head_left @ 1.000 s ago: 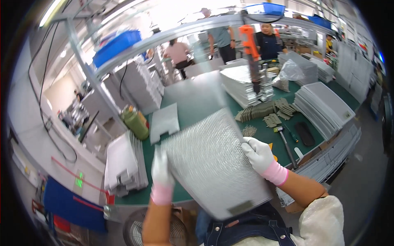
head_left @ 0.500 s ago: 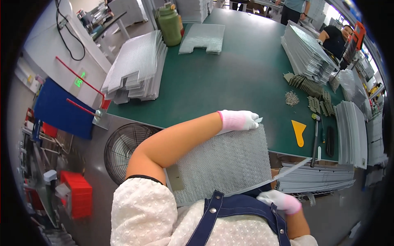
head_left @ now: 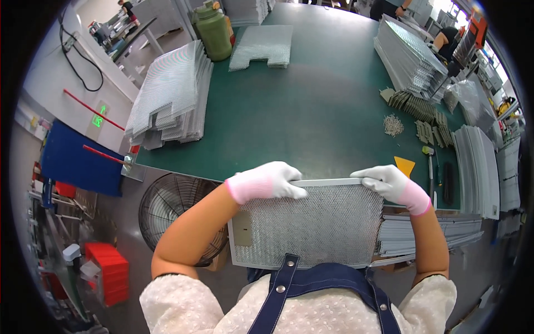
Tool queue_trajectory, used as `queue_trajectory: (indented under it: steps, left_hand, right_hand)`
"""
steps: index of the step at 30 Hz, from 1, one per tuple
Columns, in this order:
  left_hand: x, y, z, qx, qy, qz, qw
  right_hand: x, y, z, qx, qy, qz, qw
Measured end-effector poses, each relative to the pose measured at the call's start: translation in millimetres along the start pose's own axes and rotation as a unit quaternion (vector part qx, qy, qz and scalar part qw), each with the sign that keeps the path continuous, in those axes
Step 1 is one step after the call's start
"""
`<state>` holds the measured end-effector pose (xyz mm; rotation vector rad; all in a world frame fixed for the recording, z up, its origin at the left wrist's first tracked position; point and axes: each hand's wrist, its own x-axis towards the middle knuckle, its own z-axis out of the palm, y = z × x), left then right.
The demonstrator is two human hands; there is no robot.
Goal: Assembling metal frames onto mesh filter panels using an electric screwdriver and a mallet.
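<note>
A silver metal mesh filter panel leans between my body and the table's front edge, with a pale frame strip along its far edge. My left hand, in a white glove with a pink cuff, grips that edge left of its middle, thumb on the near side. At the far right corner my right hand, gloved alike, pinches the same edge. A grey-brown plate with a small slot is set into the panel's left side. The near edge rests against my apron.
Stacked mesh sheets stand at the table's left, beside a green jug. To the right lie another mesh stack, small metal plates, a pile of small fasteners, a yellow scraper, a hammer and frame strips. A floor fan stands below left.
My right hand has moved from beside my body up to the panel's far right corner. My left hand has shifted left along the far edge. The loose strip end at the right has swung down.
</note>
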<state>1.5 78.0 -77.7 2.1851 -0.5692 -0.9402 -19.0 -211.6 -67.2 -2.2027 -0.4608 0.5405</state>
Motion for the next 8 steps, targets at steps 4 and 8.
queue_trajectory:
  steps: [4,8]
  left_hand:
    - [-15,-17,-24,-0.081,-0.004,-0.033,0.996]
    - [-14,-31,-37,-0.038,-0.070,-0.025,0.997]
  right_hand:
    - [16,-21,0,0.067,-0.037,0.016,0.997]
    - [20,-18,19,0.037,-0.031,0.002,0.999]
